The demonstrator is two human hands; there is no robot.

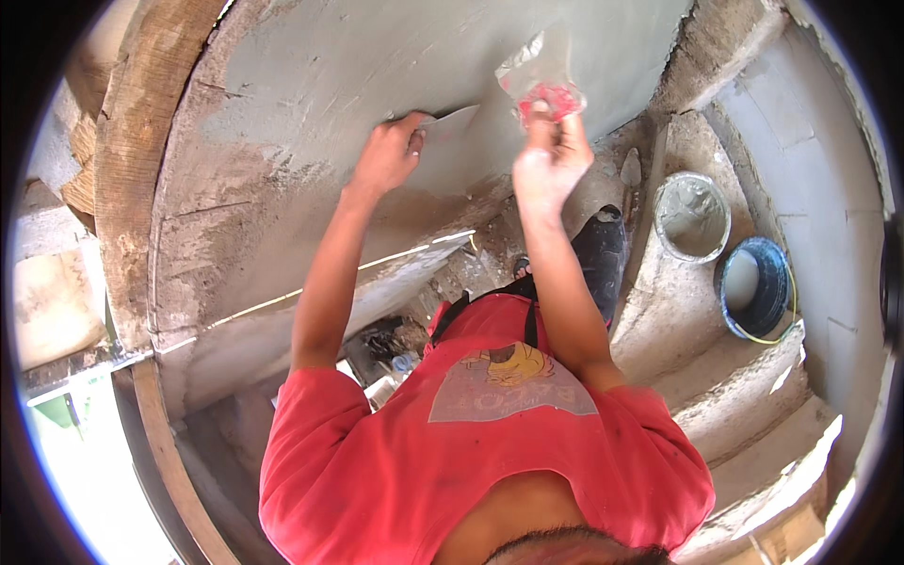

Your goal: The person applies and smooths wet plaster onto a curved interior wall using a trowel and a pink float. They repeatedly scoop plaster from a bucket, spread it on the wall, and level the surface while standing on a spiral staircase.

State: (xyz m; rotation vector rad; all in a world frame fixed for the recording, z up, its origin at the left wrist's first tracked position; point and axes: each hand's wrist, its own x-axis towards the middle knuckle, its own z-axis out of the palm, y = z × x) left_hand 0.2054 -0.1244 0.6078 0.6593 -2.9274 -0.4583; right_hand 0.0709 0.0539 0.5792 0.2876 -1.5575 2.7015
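L hand (386,158) up at the wall (202,235), fingers closed round a thin blade (454,128), approx. mid-wall; can't tell if it's touching. R hand (553,174), bit blurred, thumb & fingers pinching the red-daubed grip of a scraper (535,62), blade up, nearer the wall's R edge; contact w/ wall, can't tell either. Smooth grey plaster (348,61) over the upper wall, rough brown stuff along the L edge & lower down. Out past the wall's btm R corner: tub (658,215) of grey mix (695,222) on the ledge (650,301), blue bucket (776,282) w/ yellow handle just beside. Trowel (631,168) near the tub, on the wall side.
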